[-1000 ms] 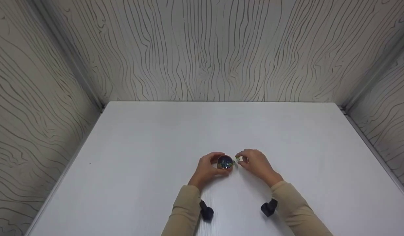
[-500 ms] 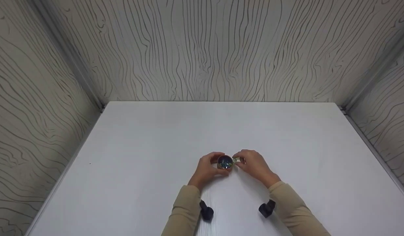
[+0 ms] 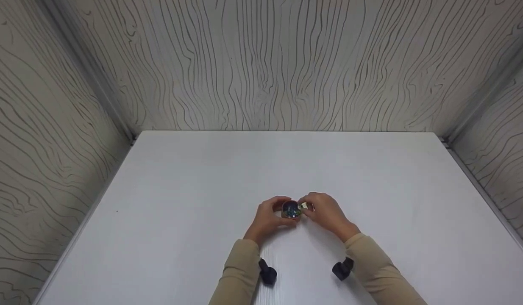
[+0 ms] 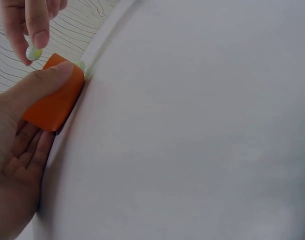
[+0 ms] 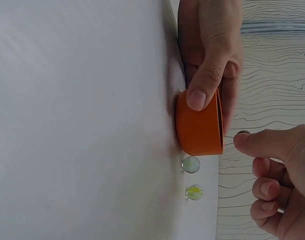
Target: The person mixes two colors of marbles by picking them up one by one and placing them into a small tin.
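My left hand (image 3: pixel 268 218) grips a small orange cup (image 5: pixel 200 125), thumb on one side and fingers on the other, its base at the table. Glossy bluish-green shapes show inside its dark interior in the head view. Thumb and finger of my right hand (image 3: pixel 329 212) pinch a glass marble (image 4: pixel 33 52), right at the cup's rim. Close beside the cup, in the right wrist view, a pale clear marble (image 5: pixel 191 164) and a yellow-streaked marble (image 5: pixel 194 192) lie on the table. The remaining right fingers are curled.
The white table (image 3: pixel 193 178) reaches back to a wood-grain patterned wall (image 3: pixel 261 63), with similar panels at both sides. Black wrist cameras hang at the left sleeve (image 3: pixel 236 271) and the right sleeve (image 3: pixel 380 262). A tiny dark speck (image 3: pixel 117 211) marks the table's left part.
My right hand has moved left, from beside the cup to its rim, pinching the marble. The left hand and cup have stayed in place.
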A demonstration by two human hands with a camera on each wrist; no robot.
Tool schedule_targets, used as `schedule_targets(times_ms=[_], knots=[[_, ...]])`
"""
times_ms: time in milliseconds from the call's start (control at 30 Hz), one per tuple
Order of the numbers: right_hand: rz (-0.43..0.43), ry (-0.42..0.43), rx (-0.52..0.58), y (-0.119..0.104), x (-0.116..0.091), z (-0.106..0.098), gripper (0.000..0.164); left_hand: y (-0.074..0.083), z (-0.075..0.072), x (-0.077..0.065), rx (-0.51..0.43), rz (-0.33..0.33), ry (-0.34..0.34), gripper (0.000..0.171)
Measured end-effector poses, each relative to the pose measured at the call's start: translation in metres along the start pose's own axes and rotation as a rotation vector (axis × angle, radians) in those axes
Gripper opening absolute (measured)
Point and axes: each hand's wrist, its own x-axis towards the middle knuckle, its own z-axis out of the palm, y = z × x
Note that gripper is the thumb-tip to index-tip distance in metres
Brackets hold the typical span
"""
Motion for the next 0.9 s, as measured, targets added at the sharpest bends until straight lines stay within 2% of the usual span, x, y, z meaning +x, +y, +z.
schedule_targets(times_ms=[167, 400, 667, 900], knots=[[-0.048, 0.022, -0.013, -0.002, 0.0, 0.002, 0.016, 0.0, 0.0, 0.001, 0.024, 0.012, 0.0, 0.062], [-0.059, 0.016, 0.012, -0.004, 0.001, 0.006, 0.017, 0.0, -0.001, 0.001, 0.021, 0.003, -0.004, 0.061], [-0.028, -0.006, 0.025, -0.007, 0.002, 0.011, 0.016, -0.001, -0.001, 0.002, 0.016, 0.032, -0.009, 0.062], [-0.014, -0.021, 0.008, -0.009, 0.002, 0.014, 0.016, 0.0, 0.0, 0.0, 0.032, 0.016, -0.004, 0.061]])
